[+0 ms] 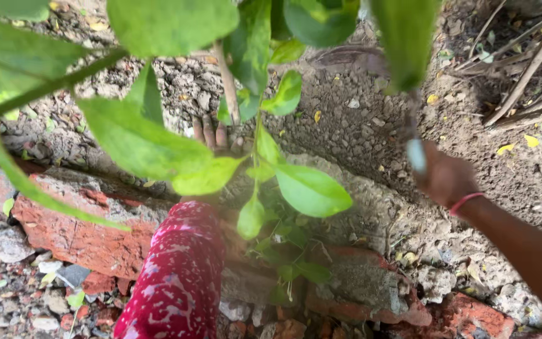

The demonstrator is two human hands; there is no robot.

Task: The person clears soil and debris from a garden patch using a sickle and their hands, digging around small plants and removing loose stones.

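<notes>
Outdoors on crumbly soil [346, 119] edged with red bricks [76, 235] — left hand [216, 135] fingers spread, right hand [445, 177] gripping a pale handle [416, 154].

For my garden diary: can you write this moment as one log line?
left hand: on soil by plant stem | right hand: gripping tool handle | brick edging in front

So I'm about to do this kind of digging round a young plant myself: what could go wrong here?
Two likely risks. The left hand lies flat on the soil right at the thin stem, while the right hand holds a pale-handled tool over the same patch; a stray stroke might nick fingers or stem. Leaves block much of the view of the left hand, so aim may suffer.
</notes>
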